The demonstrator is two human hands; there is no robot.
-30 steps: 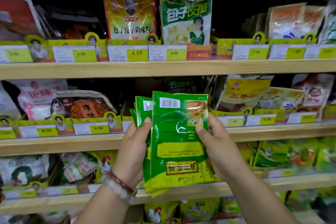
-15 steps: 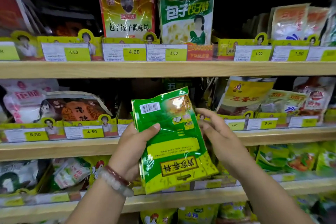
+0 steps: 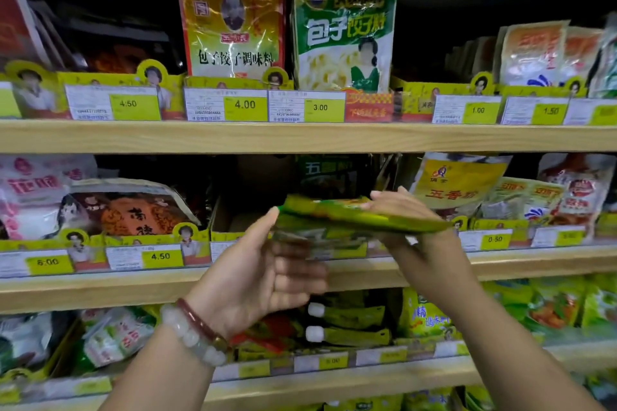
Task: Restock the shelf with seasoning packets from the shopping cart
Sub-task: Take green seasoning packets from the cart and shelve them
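Tipped flat now, green packets lie gripped in right hand (left hand released).

packets green-yellow | price tags white-and-lime | shelf pale wood | bracelets white, dark red

dark open slot on the middle shelf sits right behind the flat green packets, hemmed by the orange bag left and the yellow five-spice bag right, upper shelf board overhead.
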